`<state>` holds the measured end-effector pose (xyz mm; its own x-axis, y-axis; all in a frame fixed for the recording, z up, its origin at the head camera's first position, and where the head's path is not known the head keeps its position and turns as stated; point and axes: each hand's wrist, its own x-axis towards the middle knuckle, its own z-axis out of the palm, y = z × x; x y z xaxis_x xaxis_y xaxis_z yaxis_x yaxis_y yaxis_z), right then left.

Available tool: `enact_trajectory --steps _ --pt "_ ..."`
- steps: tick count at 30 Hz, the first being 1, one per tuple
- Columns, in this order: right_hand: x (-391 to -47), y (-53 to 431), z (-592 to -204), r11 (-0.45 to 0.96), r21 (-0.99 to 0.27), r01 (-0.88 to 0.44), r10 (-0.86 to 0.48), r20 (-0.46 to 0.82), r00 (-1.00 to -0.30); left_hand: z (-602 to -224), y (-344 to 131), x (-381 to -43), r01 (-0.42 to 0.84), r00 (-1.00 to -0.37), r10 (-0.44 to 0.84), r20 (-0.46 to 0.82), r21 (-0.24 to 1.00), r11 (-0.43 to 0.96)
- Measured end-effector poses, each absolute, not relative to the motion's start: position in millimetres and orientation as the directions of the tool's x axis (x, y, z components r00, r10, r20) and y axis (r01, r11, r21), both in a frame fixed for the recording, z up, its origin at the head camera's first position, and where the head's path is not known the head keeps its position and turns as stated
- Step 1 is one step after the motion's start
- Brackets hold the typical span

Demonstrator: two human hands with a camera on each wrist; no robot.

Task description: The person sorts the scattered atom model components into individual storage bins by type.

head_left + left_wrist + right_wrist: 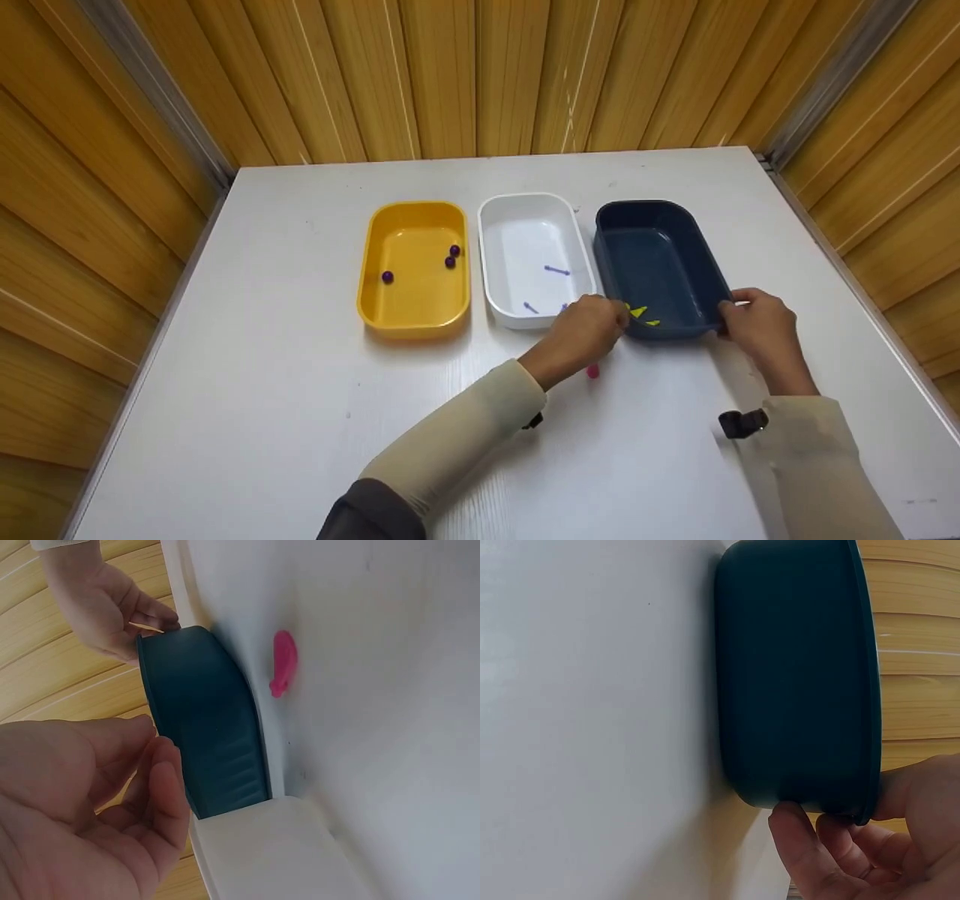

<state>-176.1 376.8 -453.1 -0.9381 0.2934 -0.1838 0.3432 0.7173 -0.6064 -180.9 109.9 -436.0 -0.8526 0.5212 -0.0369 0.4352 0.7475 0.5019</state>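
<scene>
A dark blue tray (649, 262) stands at the right of the row with small yellow pieces (638, 312) inside its near left end. At that corner my left hand (589, 330) pinches the rim between thumb and fingertips; the left wrist view partly hides the contact behind the fingers. My right hand (761, 330) grips the near right corner, thumb at the rim and fingers against the outer wall (799, 682). A small pink piece (283, 664), rounded and narrowing to a knobbed end, lies on the table in front of the tray, close to my left wrist.
Left of the dark tray is a white tray (525, 319) with purple knobbed sticks (556, 270), partly covered by my left hand. Farther left, a yellow tray (412, 328) holds three dark purple balls (387, 277). Wood-patterned walls (435, 82) enclose the white table (285, 375).
</scene>
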Motion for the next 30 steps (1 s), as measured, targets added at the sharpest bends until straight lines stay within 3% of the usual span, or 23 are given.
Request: enact_trajectory --steps 22,30 --pt "-177.5 378.8 -452.8 0.708 -0.605 0.364 0.295 -0.215 -0.931 -448.4 101.0 -176.4 0.486 -0.805 0.584 -0.106 0.447 0.751" --pt "-177.1 377.7 -452.8 0.708 -0.606 0.361 0.296 -0.209 -0.932 -457.0 98.6 -174.2 0.577 -0.768 0.631 -0.107 0.313 0.755"
